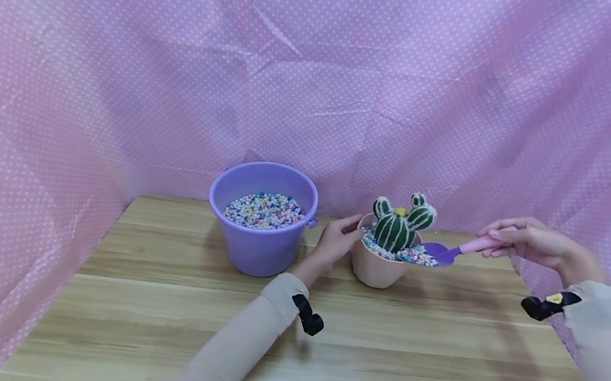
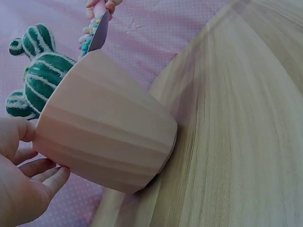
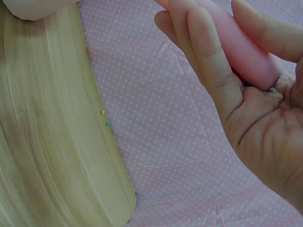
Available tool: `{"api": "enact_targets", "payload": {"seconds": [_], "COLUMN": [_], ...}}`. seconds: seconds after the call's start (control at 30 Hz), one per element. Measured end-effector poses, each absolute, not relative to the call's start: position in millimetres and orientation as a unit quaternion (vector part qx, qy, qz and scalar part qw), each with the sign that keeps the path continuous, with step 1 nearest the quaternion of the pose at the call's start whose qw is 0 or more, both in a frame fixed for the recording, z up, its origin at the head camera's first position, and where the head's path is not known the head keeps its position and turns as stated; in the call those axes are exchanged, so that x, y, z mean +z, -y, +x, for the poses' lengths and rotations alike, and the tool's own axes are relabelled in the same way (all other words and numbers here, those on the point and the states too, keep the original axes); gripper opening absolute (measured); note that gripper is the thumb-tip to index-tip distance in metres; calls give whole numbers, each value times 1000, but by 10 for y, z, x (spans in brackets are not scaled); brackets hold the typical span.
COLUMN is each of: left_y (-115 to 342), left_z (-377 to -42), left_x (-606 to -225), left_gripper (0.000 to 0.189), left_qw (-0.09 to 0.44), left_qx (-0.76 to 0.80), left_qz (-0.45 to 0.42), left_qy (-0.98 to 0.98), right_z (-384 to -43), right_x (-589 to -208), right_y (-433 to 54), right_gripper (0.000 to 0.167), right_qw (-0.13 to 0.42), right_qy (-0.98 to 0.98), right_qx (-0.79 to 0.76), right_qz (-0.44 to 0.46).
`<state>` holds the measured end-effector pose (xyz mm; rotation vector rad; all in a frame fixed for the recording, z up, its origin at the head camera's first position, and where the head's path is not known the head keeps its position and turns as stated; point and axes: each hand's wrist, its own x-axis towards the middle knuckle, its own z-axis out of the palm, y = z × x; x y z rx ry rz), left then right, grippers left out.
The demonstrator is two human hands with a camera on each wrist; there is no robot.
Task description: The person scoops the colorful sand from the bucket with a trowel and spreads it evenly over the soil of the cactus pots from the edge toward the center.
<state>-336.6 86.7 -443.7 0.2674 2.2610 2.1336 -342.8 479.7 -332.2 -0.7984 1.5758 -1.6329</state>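
Observation:
In the head view my right hand holds a toy shovel by its pink handle. Its purple blade carries colourful beads and tips over the right rim of a pale pink flower pot. A green, white-striped toy cactus stands in the pot, with beads around its base. My left hand grips the pot's left side; its thumb and fingers touch the rim and outer wall. The right wrist view shows fingers and thumb around the pink handle.
A purple bucket, partly filled with similar beads, stands left of the pot. Both containers are on a wooden table. Pink dotted cloth hangs behind and at the sides. Two stray beads lie near the table's edge.

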Motion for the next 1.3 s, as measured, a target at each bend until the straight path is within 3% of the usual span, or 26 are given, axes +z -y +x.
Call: {"api": "enact_targets", "payload": {"seconds": [1.3], "left_y": [-859], "left_z": [-3349], "left_x": [-4458], "left_gripper": [46], "left_qw": [6], "left_qx": [683], "left_qz": [87], "left_qy": [-725], "right_z": [-3464], "right_x": [-3216], "right_y": [-4754], "right_gripper": [50], "right_qw": [379], "right_qy": [-624], "right_qx": [-609], "right_qz": [-310]}}
